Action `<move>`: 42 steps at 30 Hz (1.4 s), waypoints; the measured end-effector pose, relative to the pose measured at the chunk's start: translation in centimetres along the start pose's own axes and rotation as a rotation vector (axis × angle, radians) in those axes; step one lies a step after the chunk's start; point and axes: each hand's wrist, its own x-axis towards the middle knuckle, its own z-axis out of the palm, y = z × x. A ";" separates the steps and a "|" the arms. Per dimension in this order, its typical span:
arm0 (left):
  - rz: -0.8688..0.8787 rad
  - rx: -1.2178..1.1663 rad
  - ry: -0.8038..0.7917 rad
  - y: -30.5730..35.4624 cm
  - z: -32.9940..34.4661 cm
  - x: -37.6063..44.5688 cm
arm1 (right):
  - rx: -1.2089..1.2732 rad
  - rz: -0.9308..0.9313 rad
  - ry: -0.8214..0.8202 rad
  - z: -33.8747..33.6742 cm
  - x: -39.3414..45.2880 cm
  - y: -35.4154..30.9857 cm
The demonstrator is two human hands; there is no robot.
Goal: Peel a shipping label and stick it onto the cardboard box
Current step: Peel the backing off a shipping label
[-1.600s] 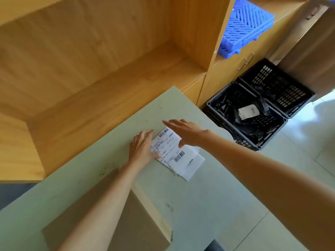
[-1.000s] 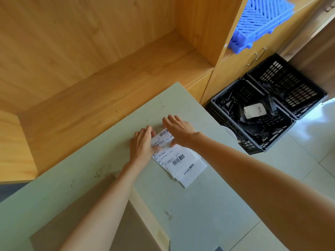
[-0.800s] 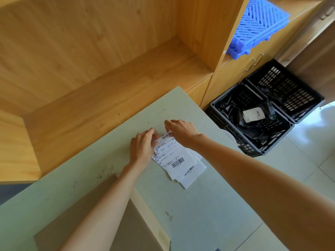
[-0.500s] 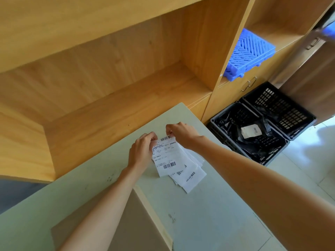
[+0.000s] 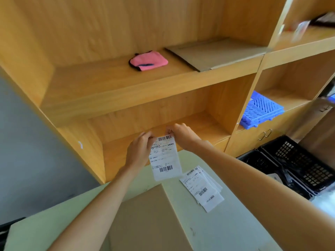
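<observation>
A white shipping label (image 5: 165,158) with barcodes hangs in the air above the table's far edge. My left hand (image 5: 139,151) pinches its upper left corner and my right hand (image 5: 183,134) pinches its upper right corner. The label hangs straight down. A fanned stack of more labels (image 5: 203,189) lies on the pale green table (image 5: 226,229) to the right. The brown cardboard box (image 5: 145,220) stands on the table right below my left forearm, its top face flat.
A wooden shelf unit (image 5: 126,93) rises behind the table, holding a pink cloth (image 5: 147,60), flat cardboard (image 5: 213,53) and a blue plastic grid (image 5: 261,110). Black plastic crates (image 5: 299,163) sit on the floor at the right.
Both hands took the top label off the stack and raised it off the table. The view tilted upward, showing the upper shelf.
</observation>
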 end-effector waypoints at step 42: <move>0.166 0.221 0.254 3.5 -30.7 -7.6 | 0.188 -0.537 -0.050 -12.8 -6.3 -26.4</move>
